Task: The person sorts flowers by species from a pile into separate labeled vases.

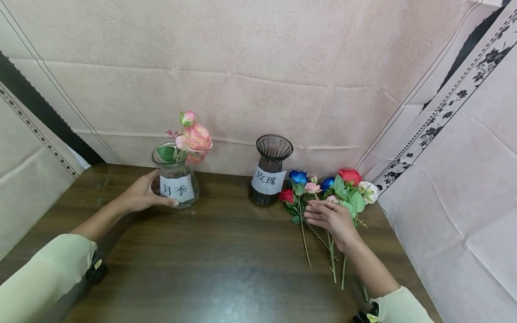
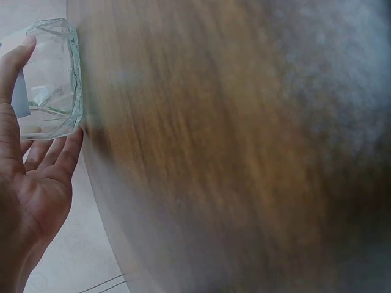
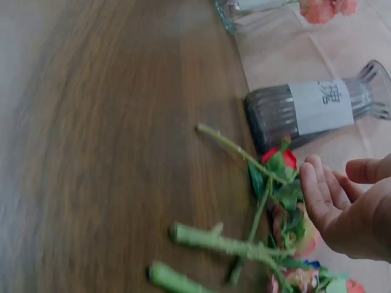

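Observation:
My left hand [image 1: 141,193] grips a clear glass vase [image 1: 194,186] low on its side, thumb across the front near a white label with writing. In the left wrist view the fingers curl round the vase's thick base [image 2: 76,91]. A peach-pink flower [image 1: 198,138] with a bud and green leaves stands in it, leaning right. My right hand [image 1: 333,222] hovers over a pile of artificial flowers, fingers extended and the thumb apart in the right wrist view, holding nothing. The pile includes a red rose [image 1: 349,176], a blue rose [image 1: 299,176] and a white flower [image 1: 369,193].
Between the hands, near the back edge, stands a dark ribbed glass vase [image 1: 262,198] with a white label [image 1: 268,180] and no flowers in it. Several green stems [image 1: 332,262] point toward the front of the wooden table [image 1: 226,269]. Pale patterned cloth [image 1: 250,107] hangs behind.

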A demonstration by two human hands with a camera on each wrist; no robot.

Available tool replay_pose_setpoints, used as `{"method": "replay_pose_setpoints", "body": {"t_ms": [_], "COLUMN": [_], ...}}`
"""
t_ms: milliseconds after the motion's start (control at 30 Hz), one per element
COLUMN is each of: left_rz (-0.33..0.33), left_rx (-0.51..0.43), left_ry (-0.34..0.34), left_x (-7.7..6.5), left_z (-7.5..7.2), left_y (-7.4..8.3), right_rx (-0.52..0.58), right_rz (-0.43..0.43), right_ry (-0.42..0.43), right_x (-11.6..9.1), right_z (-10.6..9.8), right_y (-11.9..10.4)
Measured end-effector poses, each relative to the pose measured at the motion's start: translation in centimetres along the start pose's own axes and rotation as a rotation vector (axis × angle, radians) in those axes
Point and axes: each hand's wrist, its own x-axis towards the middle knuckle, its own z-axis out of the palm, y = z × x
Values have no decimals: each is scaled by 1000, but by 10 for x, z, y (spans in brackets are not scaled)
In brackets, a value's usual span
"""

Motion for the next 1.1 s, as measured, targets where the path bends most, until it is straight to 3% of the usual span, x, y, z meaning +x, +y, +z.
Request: {"method": "replay_pose_setpoints", "body": {"t_ms": [400, 1100], "left_rz": [-6, -10], "left_rx": [-4, -1], "left_ry": [1, -8], "left_x": [0, 0], "left_z": [-1, -2], "left_y": [0, 1], "right_rx": [-16, -246], "right_rz": [25, 97], "right_ry": [43, 32], "right_x": [-5, -29], "right_z": [-36, -67], "right_y": [10, 16]}}
